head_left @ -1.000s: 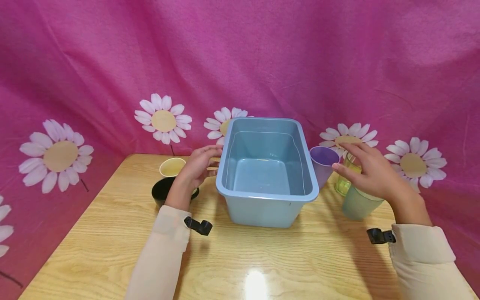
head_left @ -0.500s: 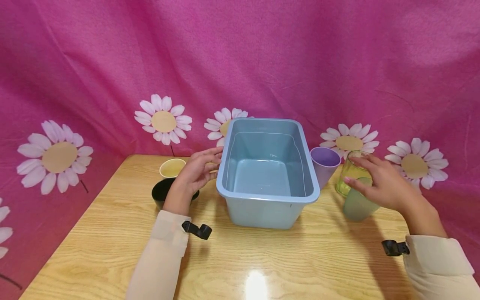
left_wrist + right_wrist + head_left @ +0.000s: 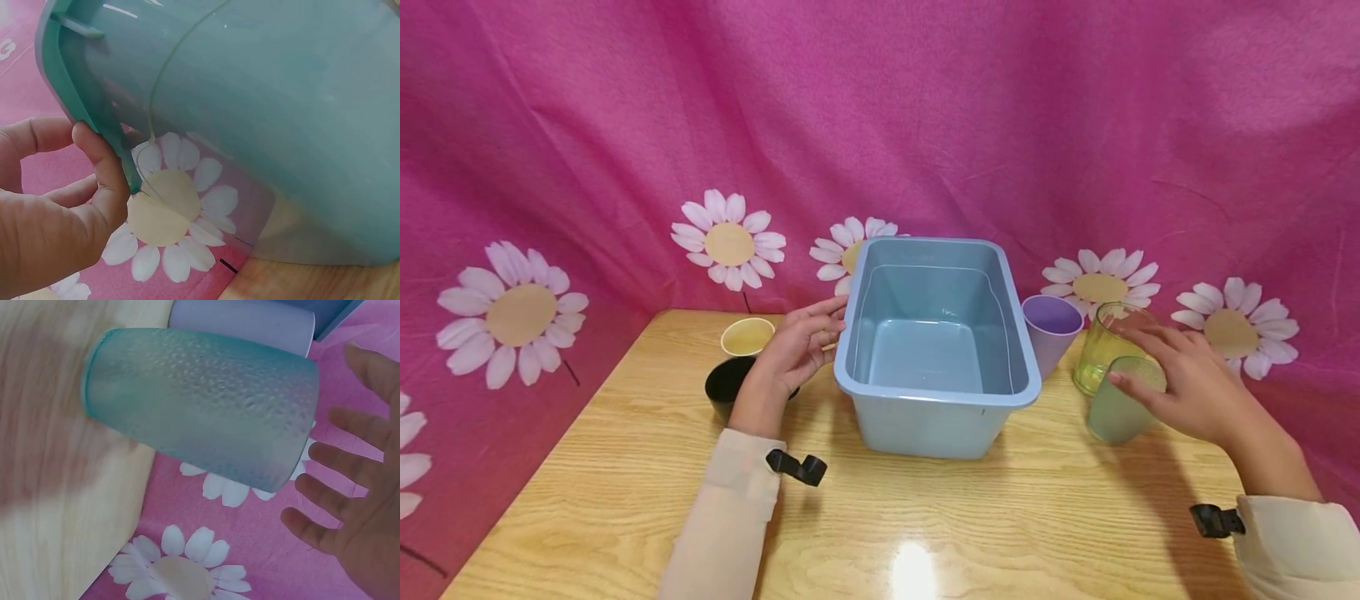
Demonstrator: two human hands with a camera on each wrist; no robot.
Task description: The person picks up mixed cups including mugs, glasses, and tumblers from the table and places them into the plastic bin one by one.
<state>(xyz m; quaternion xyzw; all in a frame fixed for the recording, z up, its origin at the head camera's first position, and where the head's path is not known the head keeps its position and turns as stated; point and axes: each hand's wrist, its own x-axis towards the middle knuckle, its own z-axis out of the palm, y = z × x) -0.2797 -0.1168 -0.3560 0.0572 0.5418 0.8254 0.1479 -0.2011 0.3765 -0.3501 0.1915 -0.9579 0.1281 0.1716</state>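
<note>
A blue-grey plastic tub [image 3: 925,423] stands mid-table with nothing in it. My left hand [image 3: 793,354] holds its left rim; in the left wrist view the thumb [image 3: 100,159] lies against the rim's edge, the other fingers partly hidden behind it. To the tub's right, my right hand [image 3: 1198,392] hovers with spread fingers by the top of a frosted green tumbler [image 3: 1112,417]. The right wrist view shows the tumbler's [image 3: 200,406] pebbled side, the fingertips just off its mouth. Behind it stands a clear yellow glass [image 3: 1093,358], partly covered by the hand.
Close against the tub's right side is a purple cup [image 3: 1051,333]. At the left, a black bowl-like vessel [image 3: 726,392] and a pale yellow cup [image 3: 747,337] stand partly behind the left hand. A pink flowered cloth [image 3: 925,125] hangs behind the wooden table [image 3: 1000,517].
My right hand has drawn away from beside the purple cup, moving right and lower to the green tumbler. The left hand stays at the tub's rim.
</note>
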